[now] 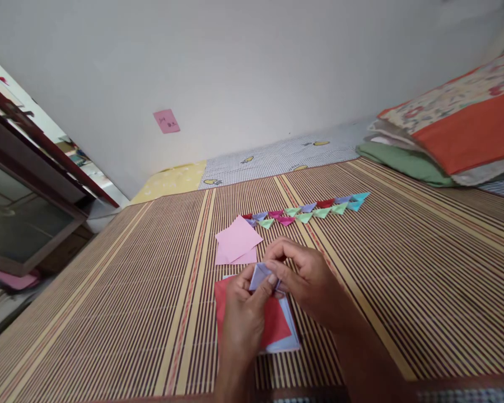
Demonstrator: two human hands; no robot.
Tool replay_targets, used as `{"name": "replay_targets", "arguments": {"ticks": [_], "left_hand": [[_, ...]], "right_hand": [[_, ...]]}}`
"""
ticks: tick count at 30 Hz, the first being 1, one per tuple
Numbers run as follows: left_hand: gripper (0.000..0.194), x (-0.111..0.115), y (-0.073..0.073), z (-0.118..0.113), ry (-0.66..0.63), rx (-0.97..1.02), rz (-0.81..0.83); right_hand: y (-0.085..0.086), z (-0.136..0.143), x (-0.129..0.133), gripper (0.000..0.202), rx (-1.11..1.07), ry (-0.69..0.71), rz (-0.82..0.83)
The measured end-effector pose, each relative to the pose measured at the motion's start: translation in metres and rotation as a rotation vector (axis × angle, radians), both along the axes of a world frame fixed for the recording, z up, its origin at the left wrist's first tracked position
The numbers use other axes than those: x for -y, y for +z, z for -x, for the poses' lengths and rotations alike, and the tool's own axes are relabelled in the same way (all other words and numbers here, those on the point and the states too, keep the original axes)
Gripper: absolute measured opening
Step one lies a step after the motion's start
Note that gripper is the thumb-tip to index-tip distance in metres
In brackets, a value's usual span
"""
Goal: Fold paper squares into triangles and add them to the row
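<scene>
Nearest you, your left hand pinches a small folded lavender paper piece between thumb and fingers; your right hand grasps its upper right side with thumb and forefinger. The piece is held up between both hands, over a flat red paper sheet that lies on pale blue paper sheets. You seem to be in the middle of a fold; the next move likely calls for a steady left pinch while your right fingertips line up the edges and press the crease. Just beyond, overlapping pink square paper sheets rest on the striped brown-and-tan slatted mat. Farther off lies a double row of small pointed multicoloured paper pieces.
</scene>
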State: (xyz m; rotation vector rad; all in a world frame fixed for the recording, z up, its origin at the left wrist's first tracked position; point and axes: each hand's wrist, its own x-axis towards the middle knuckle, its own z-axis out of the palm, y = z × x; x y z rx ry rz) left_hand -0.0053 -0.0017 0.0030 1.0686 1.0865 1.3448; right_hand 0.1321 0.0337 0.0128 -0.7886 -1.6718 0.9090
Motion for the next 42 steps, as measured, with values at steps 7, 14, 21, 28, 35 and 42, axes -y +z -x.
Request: {"name": "replay_targets", "arguments": {"ticks": [7, 14, 21, 28, 35, 42], "left_hand": [[0.023, 0.001, -0.001, 0.006, 0.037, 0.007, 0.034], [0.028, 0.0, -0.002, 0.007, 0.082, -0.024, 0.033], [0.037, 0.005, 0.005, 0.005, 0.217, -0.294, -0.071], [0.037, 0.007, 0.007, 0.003, 0.159, -0.344, -0.105], [0.043, 0.007, 0.008, 0.002, 0.211, -0.34, -0.066], [0.047, 0.007, 0.008, 0.002, 0.104, -0.351, -0.007]], "right_hand": [[0.001, -0.009, -0.002, 0.013, 0.049, 0.039, 0.016], [-0.002, -0.007, -0.001, 0.007, 0.097, 0.038, 0.086], [0.0, -0.003, -0.002, 0.011, 0.02, -0.017, 0.147], [-0.005, -0.002, -0.001, 0.006, -0.172, 0.124, 0.309], [0.0, -0.001, 0.003, 0.004, -0.094, 0.124, 0.221], [0.0, -0.002, 0.001, 0.029, 0.089, 0.086, 0.03]]}}
